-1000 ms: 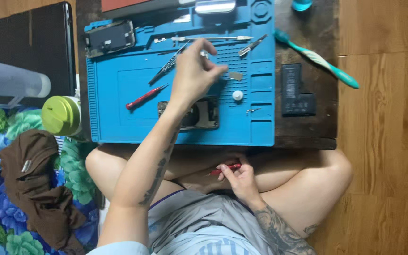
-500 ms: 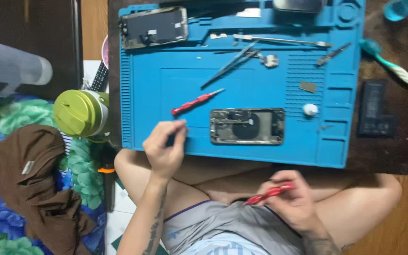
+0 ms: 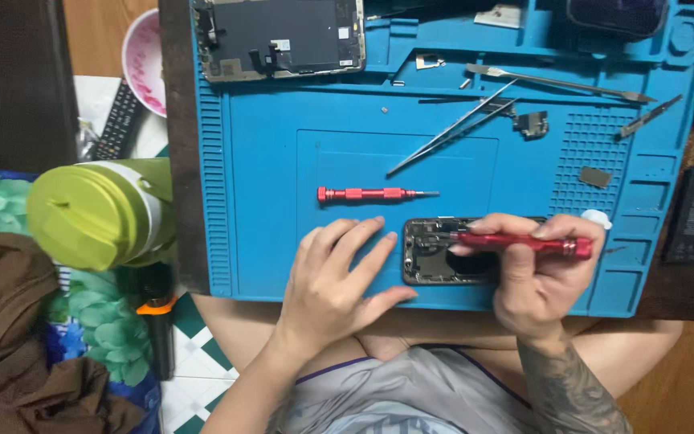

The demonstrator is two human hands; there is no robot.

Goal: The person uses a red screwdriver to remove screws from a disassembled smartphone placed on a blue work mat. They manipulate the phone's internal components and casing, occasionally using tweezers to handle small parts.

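Right hand (image 3: 540,281) grasping a red screwdriver (image 3: 520,240) over the opened phone (image 3: 435,257), left hand (image 3: 339,277) lying released on the blue mat (image 3: 267,161), tweezers (image 3: 451,128) lying in its tray.

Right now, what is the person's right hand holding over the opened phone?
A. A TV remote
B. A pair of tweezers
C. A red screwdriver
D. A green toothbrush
C: the right hand grips a red screwdriver with its tip over the opened phone, while the tweezers lie untouched higher on the blue mat.
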